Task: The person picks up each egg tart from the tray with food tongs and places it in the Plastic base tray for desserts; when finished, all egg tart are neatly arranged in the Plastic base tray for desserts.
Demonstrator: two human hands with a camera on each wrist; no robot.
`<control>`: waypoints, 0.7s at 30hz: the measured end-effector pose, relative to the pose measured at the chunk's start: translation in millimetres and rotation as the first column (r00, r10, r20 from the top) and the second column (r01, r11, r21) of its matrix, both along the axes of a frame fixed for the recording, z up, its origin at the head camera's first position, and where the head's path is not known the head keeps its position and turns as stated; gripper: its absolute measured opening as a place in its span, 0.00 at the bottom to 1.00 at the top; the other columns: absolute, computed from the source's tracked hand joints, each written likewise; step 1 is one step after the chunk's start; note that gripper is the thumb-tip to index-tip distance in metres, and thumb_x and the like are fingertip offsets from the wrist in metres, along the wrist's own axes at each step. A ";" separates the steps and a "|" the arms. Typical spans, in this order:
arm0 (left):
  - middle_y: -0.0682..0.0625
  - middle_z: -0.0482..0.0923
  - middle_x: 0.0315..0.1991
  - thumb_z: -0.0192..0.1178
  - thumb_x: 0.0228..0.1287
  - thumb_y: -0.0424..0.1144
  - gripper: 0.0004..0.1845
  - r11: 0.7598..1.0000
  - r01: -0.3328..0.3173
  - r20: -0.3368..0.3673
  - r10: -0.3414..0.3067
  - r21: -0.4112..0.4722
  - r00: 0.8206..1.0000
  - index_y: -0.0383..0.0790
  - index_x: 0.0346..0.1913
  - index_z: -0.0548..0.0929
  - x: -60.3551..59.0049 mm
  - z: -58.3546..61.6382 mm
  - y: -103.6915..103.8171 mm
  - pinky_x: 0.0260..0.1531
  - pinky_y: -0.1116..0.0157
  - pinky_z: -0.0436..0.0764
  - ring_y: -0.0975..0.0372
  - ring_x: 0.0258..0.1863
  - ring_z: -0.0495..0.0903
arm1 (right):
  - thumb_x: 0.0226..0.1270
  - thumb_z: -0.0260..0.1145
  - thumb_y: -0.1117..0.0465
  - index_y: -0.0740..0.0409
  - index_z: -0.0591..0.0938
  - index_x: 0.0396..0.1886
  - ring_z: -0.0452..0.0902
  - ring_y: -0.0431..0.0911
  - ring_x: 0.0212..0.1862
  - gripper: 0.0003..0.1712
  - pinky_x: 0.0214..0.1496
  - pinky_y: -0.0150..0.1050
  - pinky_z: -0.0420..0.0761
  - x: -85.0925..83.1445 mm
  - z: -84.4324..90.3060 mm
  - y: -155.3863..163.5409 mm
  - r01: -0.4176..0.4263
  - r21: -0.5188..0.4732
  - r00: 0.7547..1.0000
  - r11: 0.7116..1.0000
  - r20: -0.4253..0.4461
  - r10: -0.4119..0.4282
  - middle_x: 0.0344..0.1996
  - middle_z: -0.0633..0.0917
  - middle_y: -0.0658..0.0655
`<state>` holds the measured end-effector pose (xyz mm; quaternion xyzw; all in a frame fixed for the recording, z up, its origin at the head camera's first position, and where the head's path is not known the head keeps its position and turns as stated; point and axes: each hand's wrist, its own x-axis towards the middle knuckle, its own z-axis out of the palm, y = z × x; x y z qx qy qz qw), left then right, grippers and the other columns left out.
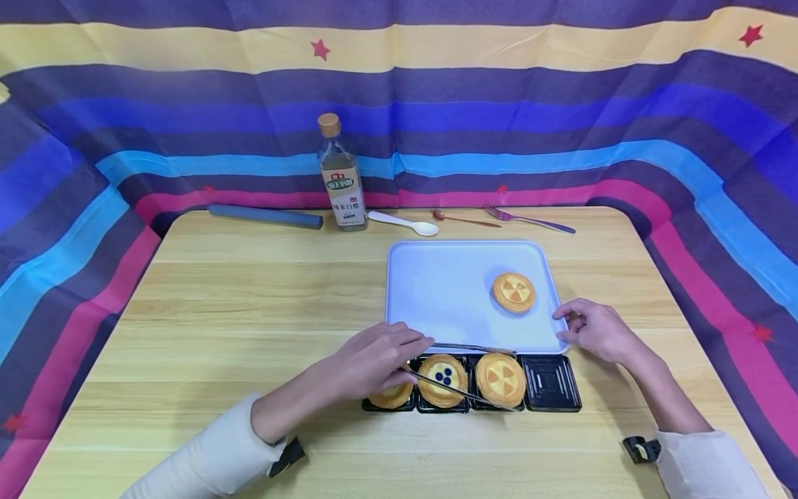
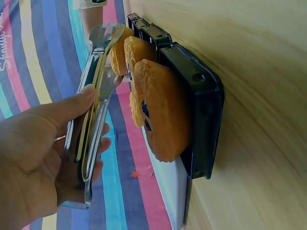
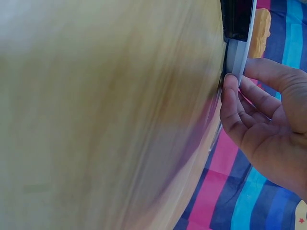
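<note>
My left hand (image 1: 380, 357) grips metal tongs (image 2: 72, 179), thumb on one arm and fingers round the other. In the head view the spread tong arms reach either side of a tart with a wedge pattern (image 1: 501, 380). That tart sits in a black plastic container (image 1: 553, 402), beside a tart topped with dark blue berries (image 1: 442, 391). Another tart (image 1: 390, 398) at the left end is partly hidden by my left hand. My right hand (image 1: 598, 331) pinches the right edge of a pale tray (image 1: 449, 291), near its front corner. One wedge-patterned tart (image 1: 514, 292) lies on the tray.
Along the back of the table stand or lie a blue-grey rod (image 1: 264, 215), a glass bottle with a label (image 1: 341, 184), a white spoon (image 1: 405, 223), a small copper-coloured spoon (image 1: 467, 220) and a fork (image 1: 533, 220). A striped cloth (image 1: 249, 90) hangs behind the table.
</note>
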<state>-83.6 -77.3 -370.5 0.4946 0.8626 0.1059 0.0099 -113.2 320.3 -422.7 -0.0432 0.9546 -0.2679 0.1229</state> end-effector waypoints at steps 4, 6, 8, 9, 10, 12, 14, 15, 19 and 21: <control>0.49 0.80 0.55 0.64 0.58 0.51 0.32 1.000 -0.005 0.001 0.005 -0.021 1.000 0.38 0.63 0.74 0.4 -0.4 1.5 0.55 0.64 0.78 0.61 0.53 0.78 | 0.52 0.70 0.66 0.64 0.80 0.44 0.73 0.43 0.29 0.18 0.26 0.30 0.69 -0.1 -0.2 -0.1 0.001 0.002 1.000 1.000 0.003 -0.001 0.25 0.81 0.53; 0.50 0.80 0.55 0.64 0.58 0.51 0.32 1.000 -0.007 -0.001 0.007 -0.025 1.000 0.38 0.63 0.74 0.6 -0.7 1.9 0.54 0.65 0.79 0.61 0.53 0.78 | 0.52 0.70 0.66 0.64 0.80 0.44 0.73 0.43 0.29 0.18 0.26 0.30 0.69 -0.1 -0.2 -0.2 0.002 0.003 1.000 1.000 0.004 -0.002 0.25 0.81 0.53; 0.50 0.80 0.55 0.64 0.59 0.51 0.32 1.000 -0.008 -0.004 0.008 -0.027 1.000 0.38 0.63 0.74 0.7 -0.6 2.0 0.53 0.65 0.79 0.61 0.52 0.78 | 0.52 0.70 0.66 0.64 0.80 0.44 0.73 0.43 0.29 0.18 0.26 0.30 0.69 -0.1 -0.2 -0.1 0.002 0.002 1.000 1.000 0.005 -0.002 0.25 0.81 0.53; 0.50 0.80 0.54 0.64 0.58 0.51 0.32 1.000 -0.008 -0.005 0.008 -0.026 1.000 0.38 0.62 0.74 0.8 -0.5 2.0 0.53 0.65 0.79 0.61 0.52 0.78 | 0.52 0.70 0.66 0.64 0.80 0.44 0.73 0.43 0.28 0.18 0.26 0.30 0.69 0.0 -0.3 -0.1 0.003 0.002 1.000 1.000 0.005 -0.003 0.25 0.81 0.53; 0.50 0.80 0.54 0.64 0.58 0.51 0.32 1.000 -0.009 -0.006 0.009 -0.025 1.000 0.38 0.62 0.74 0.8 -0.4 2.0 0.52 0.65 0.79 0.61 0.52 0.78 | 0.52 0.70 0.66 0.64 0.80 0.44 0.73 0.43 0.28 0.18 0.26 0.30 0.69 0.0 -0.3 0.0 0.003 0.003 1.000 1.000 0.004 -0.003 0.24 0.81 0.53; 0.50 0.80 0.54 0.64 0.58 0.51 0.32 1.000 -0.010 -0.008 0.010 -0.028 1.000 0.38 0.62 0.74 0.8 -0.1 1.8 0.52 0.65 0.80 0.61 0.51 0.78 | 0.52 0.70 0.66 0.64 0.80 0.44 0.73 0.43 0.28 0.18 0.26 0.30 0.69 0.0 -0.4 0.1 0.003 0.003 1.000 1.000 0.005 -0.004 0.24 0.81 0.53; 0.50 0.80 0.54 0.64 0.58 0.51 0.32 0.999 -0.011 -0.009 0.011 -0.033 1.000 0.38 0.62 0.74 0.7 0.1 1.8 0.51 0.65 0.80 0.61 0.51 0.78 | 0.52 0.71 0.66 0.64 0.80 0.44 0.73 0.43 0.28 0.18 0.26 0.30 0.69 0.0 -0.5 0.0 0.004 0.004 1.000 1.000 0.006 -0.004 0.25 0.81 0.53; 0.50 0.80 0.54 0.64 0.58 0.51 0.32 0.999 -0.012 -0.008 0.012 -0.034 1.000 0.38 0.62 0.74 0.6 0.1 1.8 0.51 0.65 0.80 0.61 0.51 0.78 | 0.52 0.71 0.66 0.64 0.80 0.44 0.73 0.43 0.29 0.18 0.26 0.30 0.69 -0.1 -0.5 -0.1 0.005 0.004 1.000 1.000 0.007 -0.005 0.25 0.81 0.53; 0.50 0.80 0.54 0.65 0.57 0.51 0.33 0.999 -0.016 -0.001 0.016 -0.040 1.000 0.38 0.63 0.74 0.7 0.2 2.1 0.52 0.64 0.80 0.61 0.52 0.78 | 0.52 0.71 0.66 0.64 0.80 0.44 0.73 0.43 0.29 0.18 0.26 0.30 0.69 -0.3 -0.6 -0.3 0.005 0.004 1.000 1.000 0.010 -0.005 0.25 0.81 0.53; 0.50 0.80 0.54 0.65 0.57 0.51 0.33 0.999 -0.016 0.005 0.017 -0.040 1.000 0.38 0.63 0.73 0.8 0.5 2.3 0.52 0.64 0.80 0.61 0.52 0.78 | 0.52 0.71 0.66 0.64 0.80 0.44 0.73 0.43 0.29 0.18 0.27 0.30 0.69 -0.4 -0.6 -0.2 0.004 0.004 1.000 1.000 0.010 -0.004 0.25 0.81 0.53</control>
